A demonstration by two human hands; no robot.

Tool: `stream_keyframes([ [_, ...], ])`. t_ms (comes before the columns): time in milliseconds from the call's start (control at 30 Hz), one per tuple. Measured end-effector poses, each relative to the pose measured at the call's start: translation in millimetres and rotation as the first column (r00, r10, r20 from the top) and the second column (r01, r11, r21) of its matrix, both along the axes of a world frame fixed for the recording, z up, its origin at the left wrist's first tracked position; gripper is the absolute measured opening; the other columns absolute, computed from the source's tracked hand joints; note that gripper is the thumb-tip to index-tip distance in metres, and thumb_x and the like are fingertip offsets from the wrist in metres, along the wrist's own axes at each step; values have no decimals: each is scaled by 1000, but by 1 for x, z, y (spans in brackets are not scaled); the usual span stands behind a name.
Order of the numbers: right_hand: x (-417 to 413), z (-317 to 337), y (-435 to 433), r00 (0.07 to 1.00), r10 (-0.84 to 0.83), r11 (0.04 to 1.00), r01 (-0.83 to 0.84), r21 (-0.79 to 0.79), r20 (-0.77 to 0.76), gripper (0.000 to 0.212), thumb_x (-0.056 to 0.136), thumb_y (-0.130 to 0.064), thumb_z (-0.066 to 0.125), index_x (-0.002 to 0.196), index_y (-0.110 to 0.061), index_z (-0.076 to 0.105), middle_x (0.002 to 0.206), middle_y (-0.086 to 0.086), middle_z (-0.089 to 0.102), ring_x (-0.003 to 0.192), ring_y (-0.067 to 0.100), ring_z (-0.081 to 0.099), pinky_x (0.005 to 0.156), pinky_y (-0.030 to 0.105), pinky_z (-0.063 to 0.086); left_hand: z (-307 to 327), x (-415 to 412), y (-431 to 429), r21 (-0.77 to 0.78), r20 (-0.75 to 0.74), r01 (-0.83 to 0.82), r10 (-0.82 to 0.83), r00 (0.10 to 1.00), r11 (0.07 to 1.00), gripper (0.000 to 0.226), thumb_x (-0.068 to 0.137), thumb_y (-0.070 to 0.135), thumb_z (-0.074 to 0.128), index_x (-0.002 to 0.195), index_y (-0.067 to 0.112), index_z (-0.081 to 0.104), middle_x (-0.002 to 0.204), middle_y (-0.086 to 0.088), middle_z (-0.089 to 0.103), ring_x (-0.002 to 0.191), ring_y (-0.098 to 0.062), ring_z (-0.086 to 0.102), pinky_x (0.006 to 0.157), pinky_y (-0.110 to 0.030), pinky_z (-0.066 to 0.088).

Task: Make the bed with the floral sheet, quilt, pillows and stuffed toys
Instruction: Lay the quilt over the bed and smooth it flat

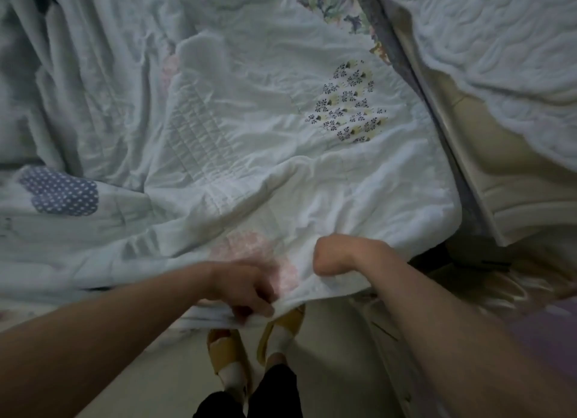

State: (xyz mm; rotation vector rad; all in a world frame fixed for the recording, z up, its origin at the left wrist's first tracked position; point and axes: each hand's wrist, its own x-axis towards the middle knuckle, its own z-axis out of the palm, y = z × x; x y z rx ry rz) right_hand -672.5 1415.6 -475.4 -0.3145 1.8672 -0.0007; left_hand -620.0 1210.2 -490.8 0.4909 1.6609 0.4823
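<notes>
Bedroom in a home, no question: rumpled patchwork quilt (249, 120) spread wide, floral sheet (331, 5) peeking out at the far edge, yellow house slippers (224, 352) down on pale floor (337, 355).

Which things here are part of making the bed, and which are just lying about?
Part of the job: quilt, gripped at its near edge by left hand and right hand; floral sheet.
Not part: yellow slippers, worn; white padded cover at right.

Right hand (337, 255) fingertips perhaps under quilt (249, 136)
</notes>
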Motion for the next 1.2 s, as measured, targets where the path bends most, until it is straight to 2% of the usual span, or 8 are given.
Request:
stream_keyframes([
  [133, 20, -8, -2, 994, 40, 998, -44, -44, -99, 45, 85, -14, 46, 122, -33, 64, 133, 5, 52, 120, 26, 49, 103, 38, 44, -5, 0, -8, -61, -44, -20, 18, 999, 998, 24, 95, 19, 52, 116, 18, 64, 123, -6, 58, 104, -21, 59, 89, -33, 51],
  [233, 12, 2, 11, 994, -107, 984, 102, -148, -22, 51, 87, -8, 46, 126, -37, 63, 131, -2, 58, 120, 20, 54, 104, 31, 44, 4, -7, 1, -38, -24, -136, 135, 991, 990, 21, 94, 14, 54, 110, 15, 66, 105, -10, 67, 82, -24, 71, 62, -25, 58],
  [333, -14, 16, 16, 967, -248, 939, 226, -259, -53, 47, 88, -3, 45, 116, -32, 69, 113, -10, 69, 104, 5, 60, 85, 13, 47, 20, -44, 14, -39, -181, -214, 204, 962, 976, 26, 91, 14, 55, 112, 17, 70, 96, -5, 72, 87, -22, 71, 65, -16, 50],
  [500, -122, 16, 26, 749, -621, 727, 441, -526, -230, 40, 91, -5, 47, 112, -30, 69, 92, -15, 68, 89, 5, 64, 85, 29, 54, 39, -180, 36, 26, -657, -313, 252, 711, 950, 30, 96, 22, 53, 124, 25, 64, 118, 2, 68, 111, -19, 60, 89, -24, 41],
  [734, -256, 24, 31, 431, -895, 384, 611, -692, -115, 32, 103, -12, 40, 124, -21, 61, 99, 0, 69, 83, 14, 67, 77, 42, 58, 41, -359, 45, 91, -828, -521, 355, 435, 849, 37, 98, 17, 52, 135, 20, 55, 132, -7, 56, 117, -29, 56, 95, -35, 44],
  [867, -319, 16, 22, 429, -839, 528, 489, -695, -335, 34, 103, -16, 39, 131, -18, 58, 128, 2, 61, 113, 19, 58, 96, 42, 50, 30, -441, 36, 147, -899, -536, 339, 279, 831, 42, 96, 4, 50, 136, 13, 54, 135, -13, 54, 123, -33, 51, 99, -38, 40],
  [1000, -366, -4, 5, 521, -720, 671, 352, -653, -459, 42, 105, -16, 33, 147, -15, 38, 148, 4, 41, 135, 21, 38, 106, 33, 35, 15, -496, 22, -25, -901, -546, 217, 375, 837, 43, 101, 13, 42, 143, 12, 39, 130, -21, 56, 124, -36, 49, 100, -40, 37],
  [1200, -358, -46, -33, 734, -615, 732, 394, -556, -289, 31, 105, -26, 32, 112, -11, 58, 107, 12, 65, 97, 29, 61, 73, 30, 39, -8, -508, -21, -526, -727, -459, -98, 680, 716, 36, 101, 18, 35, 132, 8, 50, 127, -14, 52, 113, -29, 58, 89, -36, 47],
])
